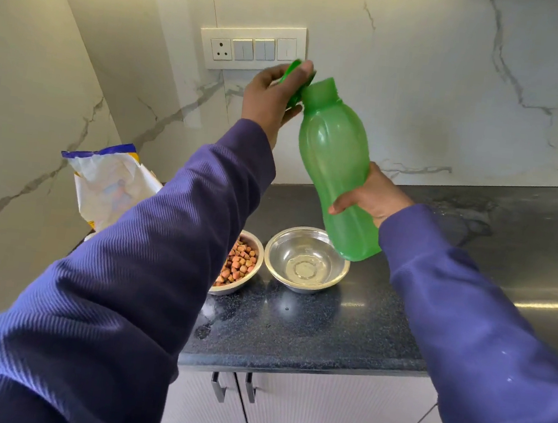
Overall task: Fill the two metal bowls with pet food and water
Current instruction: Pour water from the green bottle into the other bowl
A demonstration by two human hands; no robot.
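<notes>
Two metal bowls stand side by side on the dark counter [292, 330]. The left bowl [253, 268] holds brown kibble and is partly hidden by my left sleeve. The right bowl [307, 259] has a little clear water at its bottom. My right hand [370, 197] grips a green plastic bottle [336, 162] around its lower half, held nearly upright above the right bowl. My left hand [276, 95] is at the bottle's neck, fingers closed on the green flip cap [294, 71], which is swung off the open mouth.
A white, blue and yellow pet food bag [112, 183] stands at the back left against the marble wall. A switch panel [251, 50] is on the wall behind the bottle. Cabinet doors with dark handles [235, 386] sit below the counter edge. A steel surface [546, 274] lies right.
</notes>
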